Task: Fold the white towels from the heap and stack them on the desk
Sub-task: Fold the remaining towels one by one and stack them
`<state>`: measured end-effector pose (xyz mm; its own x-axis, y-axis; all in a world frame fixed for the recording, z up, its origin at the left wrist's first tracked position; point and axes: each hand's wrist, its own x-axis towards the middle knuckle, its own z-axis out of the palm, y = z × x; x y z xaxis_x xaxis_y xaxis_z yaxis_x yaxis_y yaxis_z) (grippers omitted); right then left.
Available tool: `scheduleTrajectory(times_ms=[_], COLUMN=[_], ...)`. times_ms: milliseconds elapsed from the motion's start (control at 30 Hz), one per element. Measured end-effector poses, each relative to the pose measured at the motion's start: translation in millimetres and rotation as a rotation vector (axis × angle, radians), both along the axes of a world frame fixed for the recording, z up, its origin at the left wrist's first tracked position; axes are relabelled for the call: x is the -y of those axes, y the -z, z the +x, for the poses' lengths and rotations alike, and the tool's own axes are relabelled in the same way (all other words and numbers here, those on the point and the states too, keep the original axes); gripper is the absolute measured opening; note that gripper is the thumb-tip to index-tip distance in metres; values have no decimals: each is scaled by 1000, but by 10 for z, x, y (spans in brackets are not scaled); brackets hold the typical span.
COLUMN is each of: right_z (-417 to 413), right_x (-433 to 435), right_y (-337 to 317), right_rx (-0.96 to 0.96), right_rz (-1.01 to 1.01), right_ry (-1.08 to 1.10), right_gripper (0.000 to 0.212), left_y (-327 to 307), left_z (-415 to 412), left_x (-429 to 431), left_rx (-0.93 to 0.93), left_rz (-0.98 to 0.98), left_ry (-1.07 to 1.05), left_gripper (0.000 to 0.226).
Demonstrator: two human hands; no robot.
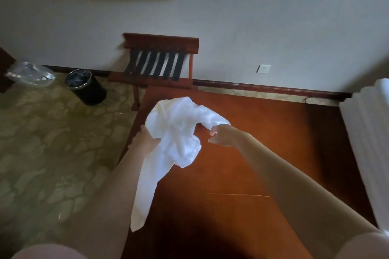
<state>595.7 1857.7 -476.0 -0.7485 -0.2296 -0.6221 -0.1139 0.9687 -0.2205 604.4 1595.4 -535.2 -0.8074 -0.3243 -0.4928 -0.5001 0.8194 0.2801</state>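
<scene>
A crumpled white towel hangs in the air above the reddish-brown wooden desk. My left hand grips the bunched towel from the left, and a long tail of cloth hangs down over my left forearm. My right hand pinches a corner of the towel at its right side. A tall stack of white towels stands at the desk's right edge, partly cut off by the frame.
A wooden luggage rack with dark straps stands against the wall behind the desk. A black waste bin sits on the patterned carpet to the left, beside a clear plastic bag. A wall socket sits low on the wall.
</scene>
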Motion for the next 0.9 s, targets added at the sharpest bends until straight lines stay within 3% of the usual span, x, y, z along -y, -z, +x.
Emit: scheduleTrajectory(times_ms=[200,367,467,567,600,700,800,900], right_z=[-89,-33,40,115,129,149,217,380], right_x=[186,300,282,181,127,-154,-577,-1062], right_y=[322,558,672,721,693,446,118,19], right_rx=[77,155,134,115,80,-111,-258,-420], right_rz=[-114,-422,-510,-523,-562,-764,-1043,-1035], right_ry=[149,392,609,707,744,927,1241,1419], right_gripper=[58,73,79,33,25,24,20,13], left_y=[36,-42,-62,-120,-152,-275,-309,-277], left_z=[-123,-173,-132,-64,-48,-20,-9,49], left_x=[-120,-498,-695,-791,-801,-781,-786,-946], left_rx=[10,4,-14,-73,-117,-240,-317,-254], left_rz=[125,295,442,505,503,437,423,398], left_ry=[91,99,76,70,75,13,10,88], left_gripper=[45,49,19,10,20,37,27,24])
